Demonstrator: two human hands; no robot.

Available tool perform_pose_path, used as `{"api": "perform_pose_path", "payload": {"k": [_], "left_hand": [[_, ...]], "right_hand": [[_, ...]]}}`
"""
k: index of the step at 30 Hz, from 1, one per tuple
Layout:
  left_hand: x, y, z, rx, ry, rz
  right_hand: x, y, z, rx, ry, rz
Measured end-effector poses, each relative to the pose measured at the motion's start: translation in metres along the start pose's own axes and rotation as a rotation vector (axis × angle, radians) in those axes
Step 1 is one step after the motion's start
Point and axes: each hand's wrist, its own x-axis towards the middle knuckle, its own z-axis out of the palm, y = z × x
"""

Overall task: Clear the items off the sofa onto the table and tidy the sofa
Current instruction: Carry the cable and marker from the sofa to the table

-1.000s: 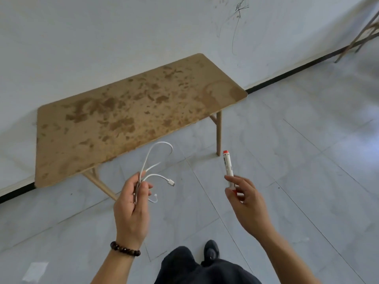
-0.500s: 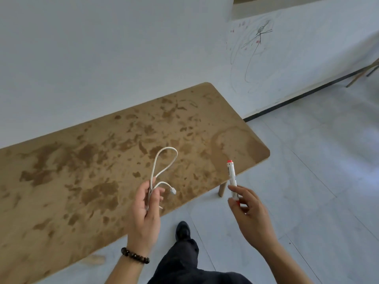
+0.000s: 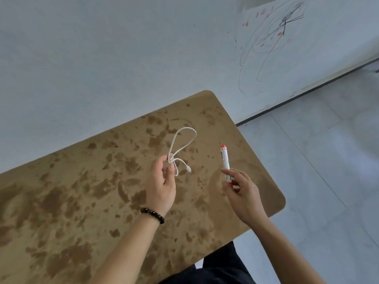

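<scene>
A white wall [image 3: 102, 58] bears a scribble [image 3: 276, 42] of dark looping lines with small red marks at upper right, a dark baseboard [image 3: 307, 93] runs along its foot, and a pale tiled floor [image 3: 328, 171] with thin joints fills the right side.

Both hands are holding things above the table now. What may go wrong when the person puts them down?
1. The marker, pinched only at its lower end by the right hand, is round and is held near the table's right edge, so it might roll off onto the floor.
2. The white cable hangs in a loose loop from the left hand; it may spring open or stay caught on the fingers when released.
</scene>
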Motion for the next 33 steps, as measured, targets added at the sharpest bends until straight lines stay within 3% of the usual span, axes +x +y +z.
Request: {"api": "perform_pose_path", "payload": {"k": [5,14,16,19,25,30,33], "left_hand": [[0.103,0.001,0.054,-0.155,0.067,-0.203],[0.248,-0.02,0.115,-0.708,0.327,-0.513],[0.262,-0.046,0.125,-0.595,0.36,-0.548],[0.27,-0.084,0.138,-0.212,0.396,-0.543],[0.278,-0.109,0.144,0.32,0.181,-0.431],[0.284,-0.12,0.152,0.549,0.102,-0.341],[0.28,-0.115,0.152,0.633,0.036,-0.339]], "right_hand": [[0.13,0.005,-0.005,-0.018,-0.035,-0.018],[0.313,0.013,0.019,-0.049,-0.066,-0.078],[0.337,0.02,0.03,-0.076,-0.064,-0.112],[0.364,0.035,0.048,-0.148,-0.102,-0.137],[0.378,0.058,0.065,-0.372,-0.255,-0.33],[0.372,0.071,0.066,-0.296,-0.286,-0.318],[0.368,0.071,0.066,-0.368,-0.324,-0.383]]}}
